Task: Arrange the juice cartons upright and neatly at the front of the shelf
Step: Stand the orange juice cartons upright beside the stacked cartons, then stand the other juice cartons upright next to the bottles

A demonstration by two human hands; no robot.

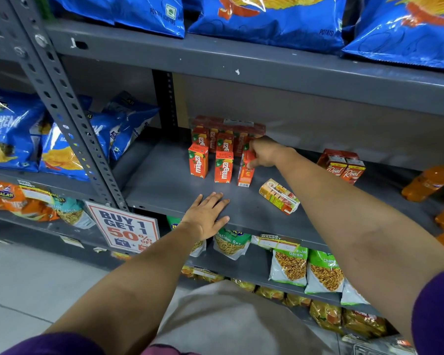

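Left hand (207, 216) flat at shelf edge (267, 228); right hand (263, 152) seemingly pinches upright carton (246, 172).

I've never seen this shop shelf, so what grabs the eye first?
The right hand gripping an orange juice carton mid-shelf, beside two upright cartons. One carton lying flat nearer the front. The left hand rests flat on the shelf edge.

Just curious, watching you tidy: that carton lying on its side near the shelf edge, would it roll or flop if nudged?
The fallen carton looks boxy and flat-sided, so it would likely slide, not roll. It probably keeps its shape. Stood up, it is tall and narrow, so it may tip easily.
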